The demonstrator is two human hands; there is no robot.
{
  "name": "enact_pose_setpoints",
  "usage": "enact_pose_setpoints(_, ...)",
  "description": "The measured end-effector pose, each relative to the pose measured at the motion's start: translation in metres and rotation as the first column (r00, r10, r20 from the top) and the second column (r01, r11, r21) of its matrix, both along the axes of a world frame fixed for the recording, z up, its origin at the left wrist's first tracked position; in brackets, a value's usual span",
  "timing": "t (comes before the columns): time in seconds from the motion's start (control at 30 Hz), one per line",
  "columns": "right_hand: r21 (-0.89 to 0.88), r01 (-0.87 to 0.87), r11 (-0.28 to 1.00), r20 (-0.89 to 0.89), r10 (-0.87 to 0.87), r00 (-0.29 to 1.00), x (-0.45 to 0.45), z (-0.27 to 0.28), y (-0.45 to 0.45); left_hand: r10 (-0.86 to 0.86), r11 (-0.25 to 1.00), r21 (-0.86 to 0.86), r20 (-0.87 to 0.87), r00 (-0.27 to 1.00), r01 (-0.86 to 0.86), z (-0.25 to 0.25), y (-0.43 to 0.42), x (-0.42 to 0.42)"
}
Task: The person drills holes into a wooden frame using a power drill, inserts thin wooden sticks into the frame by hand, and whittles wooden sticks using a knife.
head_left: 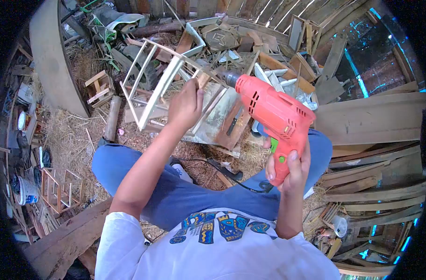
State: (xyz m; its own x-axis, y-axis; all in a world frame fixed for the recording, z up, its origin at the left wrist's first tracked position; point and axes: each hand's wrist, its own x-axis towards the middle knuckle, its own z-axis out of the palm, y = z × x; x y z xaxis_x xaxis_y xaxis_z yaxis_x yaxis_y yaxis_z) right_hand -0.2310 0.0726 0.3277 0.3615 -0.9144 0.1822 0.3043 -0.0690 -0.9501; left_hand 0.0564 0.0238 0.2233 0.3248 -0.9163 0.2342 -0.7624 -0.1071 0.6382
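Observation:
A red power drill [273, 109] with green buttons is in my right hand [292, 165], its chuck pointing up and left. My left hand [186, 105] is closed around a small wooden piece [203, 80] at the corner of a pale wooden frame [153, 95] with several slats. The drill's chuck is close to that piece; whether a bit touches it is too small to tell. Below the hands lies a worn board [213, 119], and a dark-handled tool [231, 126] rests on wood beside it. A black cord [243, 185] runs below the drill.
Wood scraps [264, 39] are heaped at the back. A curved panel [54, 60] stands at the left, with a small wooden frame [61, 190] and a white bucket [27, 190] lower down. Long planks [369, 119] lie at the right. Straw covers the ground.

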Motion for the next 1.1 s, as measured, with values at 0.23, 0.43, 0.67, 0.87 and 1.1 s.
enact_pose_setpoints(0.23, 0.111, 0.126, 0.986, -0.102, -0.114, 0.988, -0.029, -0.001, 0.011, -0.076, 0.997, -0.009, -0.017, 0.997, 0.076, -0.076, -0.011, -0.027)
enact_pose_setpoints(0.43, 0.145, 0.167, 0.975, -0.206, -0.135, 0.969, -0.043, -0.008, 0.016, -0.119, 0.992, 0.048, -0.005, 0.993, 0.119, -0.097, -0.011, -0.036)
enact_pose_setpoints(0.67, 0.208, 0.207, 0.956, -0.329, -0.131, 0.935, -0.041, -0.02, 0.014, -0.282, 0.954, -0.147, -0.141, 0.949, 0.261, -0.189, -0.026, -0.064)
enact_pose_setpoints(0.87, 0.274, 0.255, 0.927, -0.448, -0.112, 0.887, -0.033, -0.034, 0.009, -0.283, 0.952, -0.12, 0.003, 0.959, 0.281, -0.205, -0.018, -0.063)
enact_pose_setpoints(1.1, 0.356, 0.27, 0.895, -0.459, -0.084, 0.884, -0.027, -0.057, 0.007, -0.299, 0.953, -0.066, -0.034, 0.954, 0.296, -0.196, -0.019, -0.061)
